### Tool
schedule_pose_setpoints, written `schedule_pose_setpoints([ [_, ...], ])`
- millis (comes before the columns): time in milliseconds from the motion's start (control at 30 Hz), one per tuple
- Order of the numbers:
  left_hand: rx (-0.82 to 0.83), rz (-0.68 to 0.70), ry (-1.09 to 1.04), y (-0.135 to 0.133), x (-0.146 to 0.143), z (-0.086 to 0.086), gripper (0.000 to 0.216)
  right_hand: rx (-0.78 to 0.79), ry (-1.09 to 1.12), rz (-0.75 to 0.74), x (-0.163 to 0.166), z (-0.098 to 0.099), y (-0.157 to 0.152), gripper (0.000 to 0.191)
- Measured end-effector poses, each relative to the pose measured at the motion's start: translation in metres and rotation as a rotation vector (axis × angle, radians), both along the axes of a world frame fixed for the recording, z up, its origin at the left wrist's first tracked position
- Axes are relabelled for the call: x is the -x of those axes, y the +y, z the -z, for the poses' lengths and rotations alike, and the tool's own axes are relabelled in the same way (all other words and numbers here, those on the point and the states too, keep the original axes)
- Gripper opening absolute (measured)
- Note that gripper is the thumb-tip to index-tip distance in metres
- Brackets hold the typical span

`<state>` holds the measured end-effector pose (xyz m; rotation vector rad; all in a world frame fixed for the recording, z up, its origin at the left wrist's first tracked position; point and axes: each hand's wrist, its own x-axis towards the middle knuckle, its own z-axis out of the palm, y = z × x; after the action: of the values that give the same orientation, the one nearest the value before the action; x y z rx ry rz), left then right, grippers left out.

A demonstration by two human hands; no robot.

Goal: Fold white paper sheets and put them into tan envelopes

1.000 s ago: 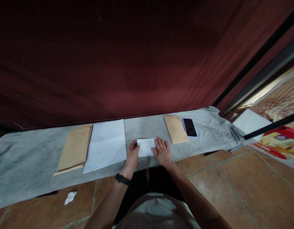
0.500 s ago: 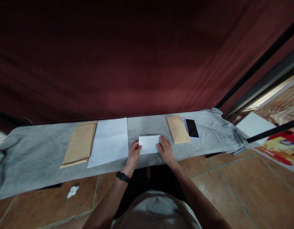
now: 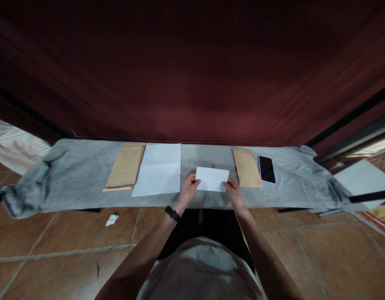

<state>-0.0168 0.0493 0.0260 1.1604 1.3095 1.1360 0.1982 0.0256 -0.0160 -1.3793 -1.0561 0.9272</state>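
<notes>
A small white rectangle of paper [image 3: 212, 179], seemingly folded, is held between my two hands over the grey cloth. My left hand [image 3: 189, 186] pinches its left edge, thumb on top and fingers behind. At the right edge, my right hand [image 3: 233, 190] grips it the same way. Left of my hands lies a stack of large white paper sheets [image 3: 159, 168]. Beside that stack, farther left, is a pile of brown envelopes [image 3: 123, 166]. Just right of my right hand rests another brown envelope or small stack of them [image 3: 247, 167].
The grey cloth [image 3: 80, 175] covers a long narrow table against a dark red curtain [image 3: 186, 83]. A phone [image 3: 267, 169] lies right of the right-hand envelope. A crumpled white scrap [image 3: 111, 220] is on the tiled floor. A white panel [image 3: 364, 179] stands beyond the table's right end.
The paper, flat on the cloth under my right fingers before, is now gripped at both edges and appears lifted. My right hand has closed on it. The camera view has shifted and turned.
</notes>
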Motion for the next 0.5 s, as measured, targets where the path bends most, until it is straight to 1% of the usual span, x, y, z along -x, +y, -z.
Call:
schedule_pose_setpoints([
  [67, -0.040, 0.023, 0.051, 0.001, 0.000, -0.004, 0.006, 0.002, 0.020, -0.005, -0.002, -0.003, 0.001, 0.030],
  [133, -0.083, 0.045, 0.107, 0.001, 0.002, -0.008, 0.006, -0.004, 0.033, -0.007, -0.005, -0.007, 0.002, 0.027],
  [267, -0.176, 0.108, 0.210, -0.001, 0.006, -0.014, 0.028, -0.067, 0.002, -0.022, -0.011, -0.012, 0.003, 0.018],
  [333, -0.268, 0.186, 0.337, -0.003, 0.009, -0.013, 0.038, -0.108, -0.064, -0.038, -0.012, -0.010, 0.002, 0.016],
  [400, -0.359, 0.290, 0.508, -0.006, 0.012, -0.009, 0.047, -0.143, -0.146, -0.050, -0.012, -0.006, 0.000, 0.015],
  [500, -0.399, 0.405, 0.669, -0.013, 0.017, 0.001, 0.054, -0.186, -0.266, -0.086, -0.011, -0.001, -0.003, 0.018],
])
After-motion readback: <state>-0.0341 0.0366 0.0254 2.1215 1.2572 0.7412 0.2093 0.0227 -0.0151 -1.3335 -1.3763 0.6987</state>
